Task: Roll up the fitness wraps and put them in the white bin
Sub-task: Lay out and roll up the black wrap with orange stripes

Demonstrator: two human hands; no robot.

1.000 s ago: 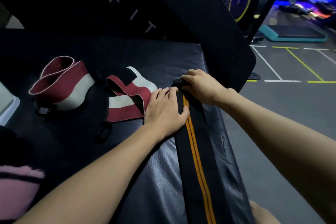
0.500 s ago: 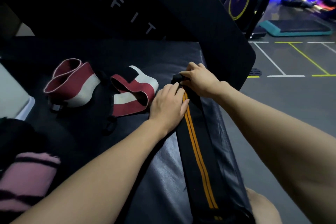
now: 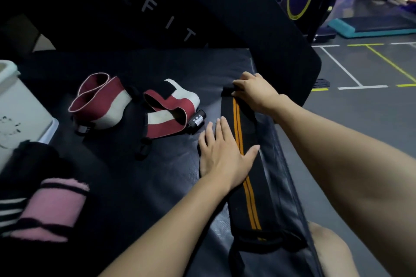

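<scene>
A long black wrap with two orange stripes lies flat along the right edge of the black padded bench. My right hand pinches the wrap's far end, where it is folded over. My left hand lies flat, fingers spread, pressing on the middle of the strip. Two red-and-white wraps sit loosely looped to the left. The white bin stands at the left edge, partly cut off.
A pink-and-black wrap lies at the near left. The bench's raised black backrest rises behind. To the right the bench drops off to the gym floor. My knee shows below the bench edge.
My left hand slid toward me along the black wrap, away from the right hand, and now lies flat with fingers spread. The view shifted, so the white bin shows more.
</scene>
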